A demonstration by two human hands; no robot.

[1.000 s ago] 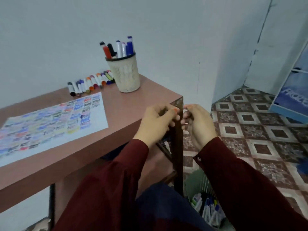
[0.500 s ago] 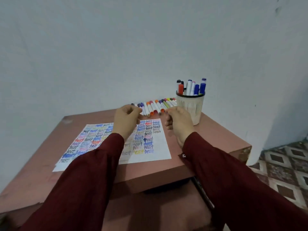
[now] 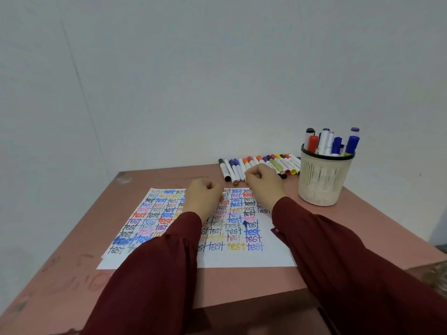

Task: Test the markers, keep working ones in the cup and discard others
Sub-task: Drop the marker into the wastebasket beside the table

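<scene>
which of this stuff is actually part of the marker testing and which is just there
Part of the job: row of markers, cup, markers in the cup, test sheet.
Just there: table, faint scribbles on it, wall.

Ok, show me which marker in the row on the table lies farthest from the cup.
The black-capped marker at the left end of the row: black at both ends, with every other marker lying between it and the cup.
</scene>
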